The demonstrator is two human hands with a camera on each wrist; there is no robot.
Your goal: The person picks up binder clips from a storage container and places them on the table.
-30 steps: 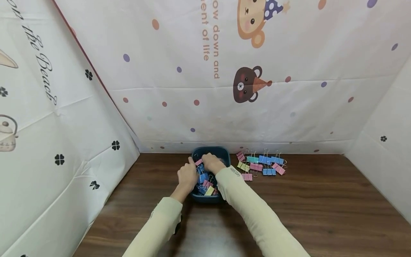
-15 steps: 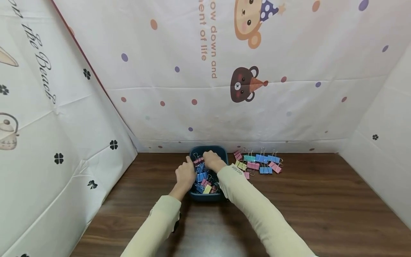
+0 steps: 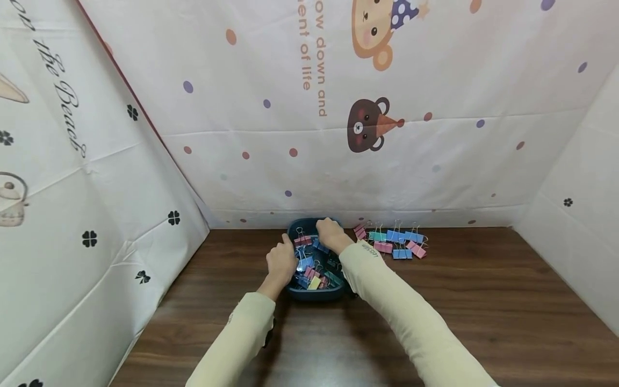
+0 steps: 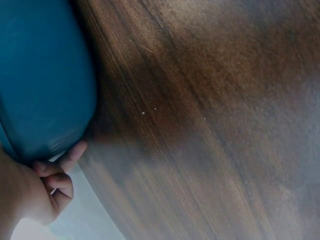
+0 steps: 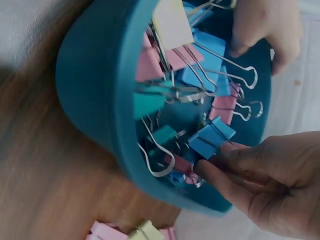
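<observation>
A dark blue-green plastic bin [image 3: 316, 295] holds several binder clips in blue, pink, green and yellow. My left hand [image 3: 281, 262] grips the bin's left side, its thumb at the rim; loosely bent fingers [image 4: 62, 187] show by the outer wall in the left wrist view. Over the far right part of the bin, my right hand [image 3: 332, 235] reaches in. Its thumb and index finger pinch a blue binder clip [image 5: 212, 137] in the right wrist view. A pink binder clip [image 5: 225, 103] and a yellow one [image 5: 172, 24] lie among the others.
To the right of the bin, several binder clips lie in loose rows on the brown wooden table [image 3: 459, 301], among them a green clip [image 3: 378, 236] and a pink clip [image 3: 416, 249]. A white printed sheet [image 3: 271, 129] hangs behind the table's back edge.
My right hand has shifted right and slightly away within the bin, and a blue binder clip now shows beside its fingers. The left hand keeps its place on the bin.
</observation>
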